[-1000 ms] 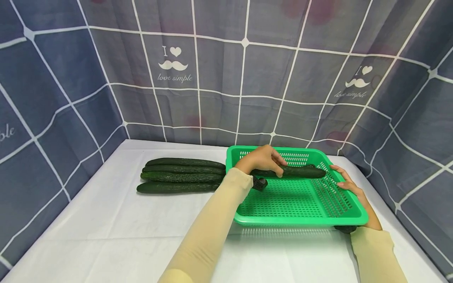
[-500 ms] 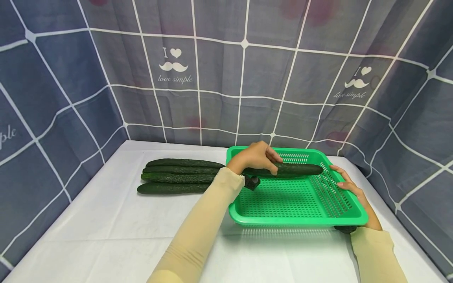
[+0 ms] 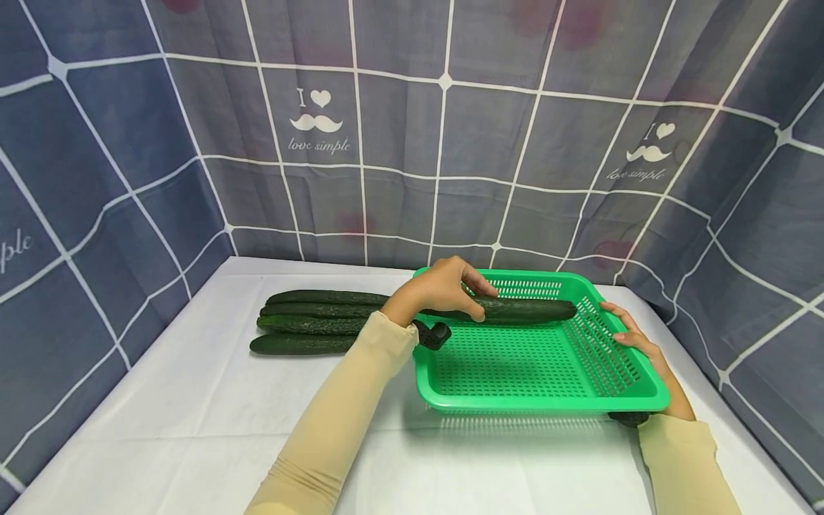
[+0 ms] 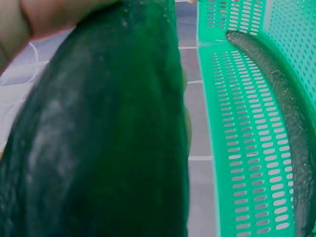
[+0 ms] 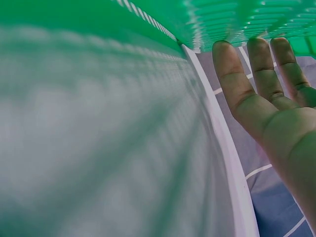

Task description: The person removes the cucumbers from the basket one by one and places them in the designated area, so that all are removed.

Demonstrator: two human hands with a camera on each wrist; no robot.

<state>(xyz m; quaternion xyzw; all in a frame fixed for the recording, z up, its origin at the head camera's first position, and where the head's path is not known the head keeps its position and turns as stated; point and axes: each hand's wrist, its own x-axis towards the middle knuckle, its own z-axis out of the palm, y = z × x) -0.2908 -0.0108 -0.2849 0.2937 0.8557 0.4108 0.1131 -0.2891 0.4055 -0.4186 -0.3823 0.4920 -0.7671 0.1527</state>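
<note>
My left hand (image 3: 443, 287) grips a dark green cucumber (image 3: 531, 310) over the back left of the green plastic basket (image 3: 547, 403), thumb on the near side. In the left wrist view, that cucumber (image 4: 108, 128) fills much of the picture. Inside the basket a second cucumber (image 4: 291, 113) lies along a slotted wall; in the head view the held one seems to hide it. At the basket's right side my right hand (image 3: 637, 342) rests its fingers on the outer wall. Those fingers (image 5: 234, 81) look nearly straight in the right wrist view; the thumb is out of that picture.
Several cucumbers (image 3: 309, 325) lie side by side on the white-covered table (image 3: 193, 429), left of the basket and partly behind my left forearm. A grey checked curtain (image 3: 386, 200) encloses the table at the back and both sides.
The left hand has moved left with the gripped cucumber, from mid-basket toward the basket's left rim. Neither the right hand nor the basket has visibly moved.
</note>
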